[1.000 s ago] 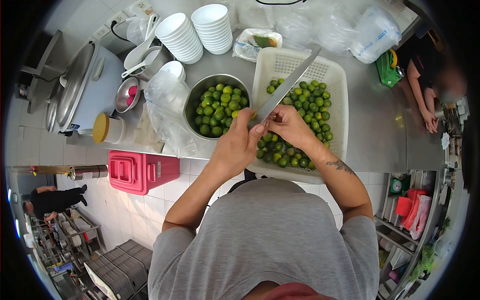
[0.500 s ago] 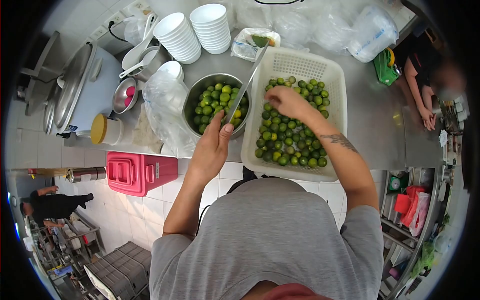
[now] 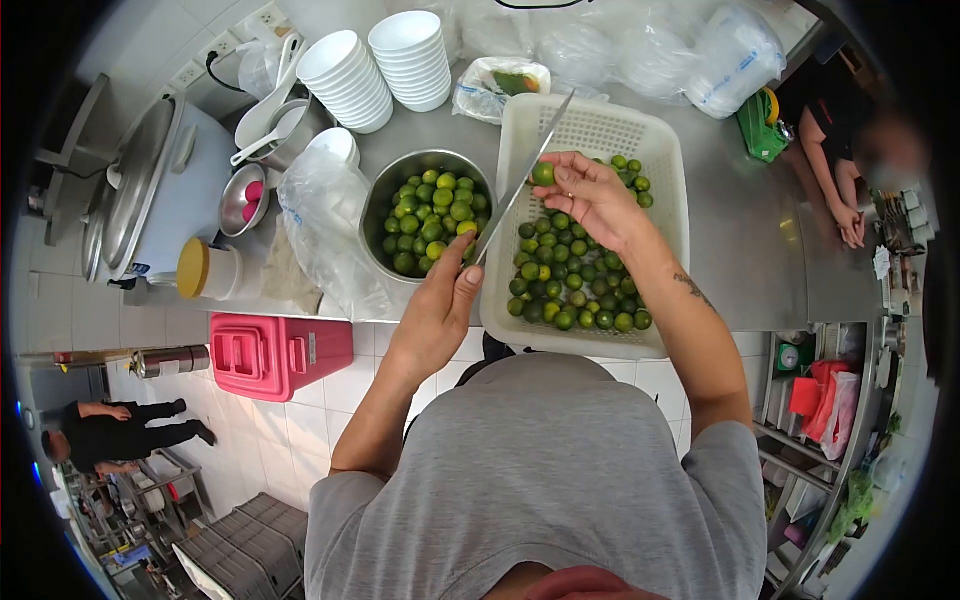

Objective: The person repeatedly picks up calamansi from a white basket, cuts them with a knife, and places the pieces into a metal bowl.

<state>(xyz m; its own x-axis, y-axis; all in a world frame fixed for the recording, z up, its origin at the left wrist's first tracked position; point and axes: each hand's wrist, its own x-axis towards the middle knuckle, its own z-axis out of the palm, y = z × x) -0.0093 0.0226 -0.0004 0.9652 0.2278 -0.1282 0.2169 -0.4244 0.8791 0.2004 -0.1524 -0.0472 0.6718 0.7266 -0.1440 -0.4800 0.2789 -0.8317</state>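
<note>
My left hand [image 3: 444,297] is closed around the handle end of a long knife [image 3: 524,182], its blade slanting up and to the right across the basket's left rim. Between the fingertips of my right hand [image 3: 592,196] is a green lime [image 3: 543,174], held close to the blade, over the basket. Below lies a white plastic basket [image 3: 668,180] with many limes [image 3: 570,270] spread on its bottom. Left of it stands a round metal bowl [image 3: 371,240] filled with green and yellowish limes [image 3: 430,215], just beyond my left hand.
Stacks of white bowls [image 3: 410,60], a clear plastic bag [image 3: 325,225] and a yellow-lidded tub [image 3: 195,268] are on the steel counter [image 3: 740,240]. A red lidded bin [image 3: 280,355] stands on the floor. One person [image 3: 840,170] is at the right, another [image 3: 120,435] farther left.
My right hand has come up from among the limes with one lime, turning its fingers toward the knife. My left hand and the knife have shifted slightly right. The person at left has moved.
</note>
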